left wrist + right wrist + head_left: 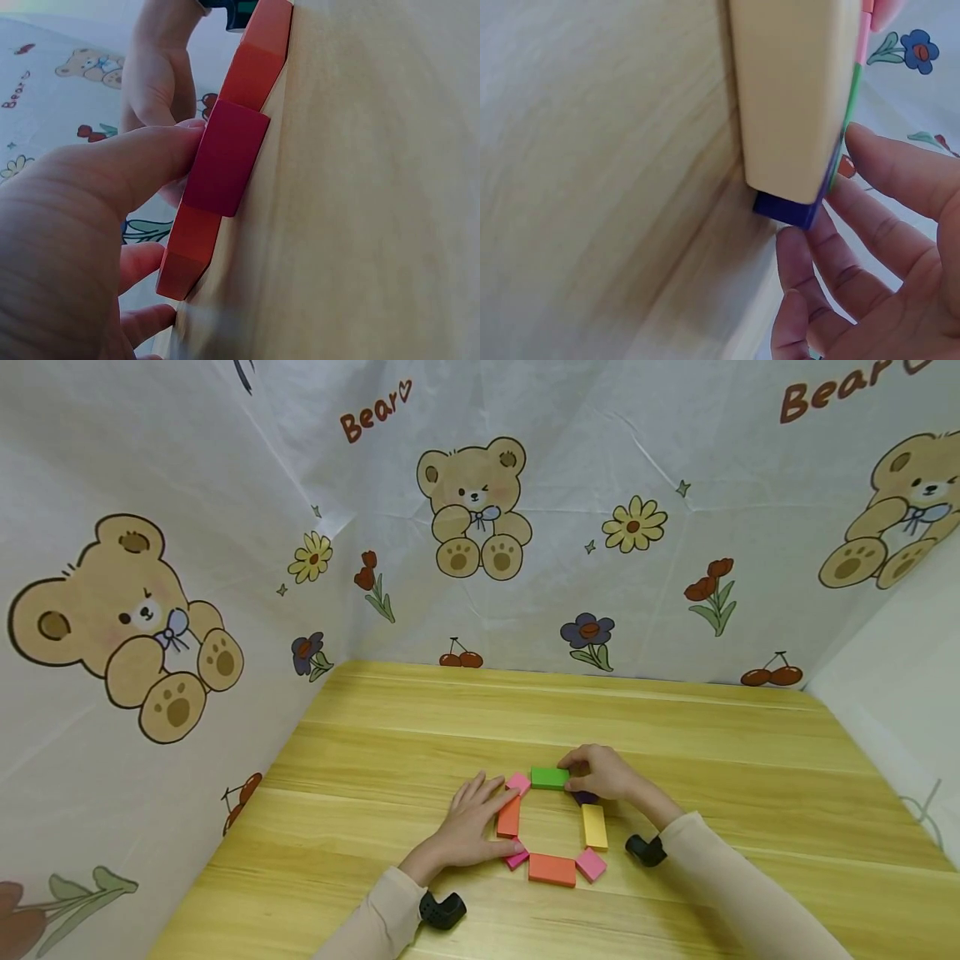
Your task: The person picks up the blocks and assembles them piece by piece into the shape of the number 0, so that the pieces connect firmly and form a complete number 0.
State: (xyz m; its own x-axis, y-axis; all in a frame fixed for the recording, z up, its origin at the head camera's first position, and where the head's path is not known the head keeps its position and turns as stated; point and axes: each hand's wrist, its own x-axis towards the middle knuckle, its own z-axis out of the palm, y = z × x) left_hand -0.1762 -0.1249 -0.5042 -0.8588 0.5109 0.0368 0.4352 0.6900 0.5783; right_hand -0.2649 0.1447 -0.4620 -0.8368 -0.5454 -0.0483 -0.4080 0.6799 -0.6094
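Small coloured wooden blocks lie in a ring on the table. My left hand (467, 831) is spread over its left side, the thumb touching a magenta block (229, 159) and the index fingertip at a pink block (519, 784). Between these two lies an orange block (509, 817). At the far right corner my right hand (602, 772) pinches the right end of a green block (549, 778) between thumb and fingers. A dark purple block (786, 208) sits just beneath these fingers, partly hidden. Closer to me are a yellow block (595, 827), another pink block (591, 865) and another orange block (552, 869).
The wood-grain table (360, 743) extends around the ring on every side. A white cloth (480, 610) printed with bears and flowers hangs behind and to the left. Black wrist mounts (443, 911) sit on both forearms. A thin cord (930, 810) shows at the right edge.
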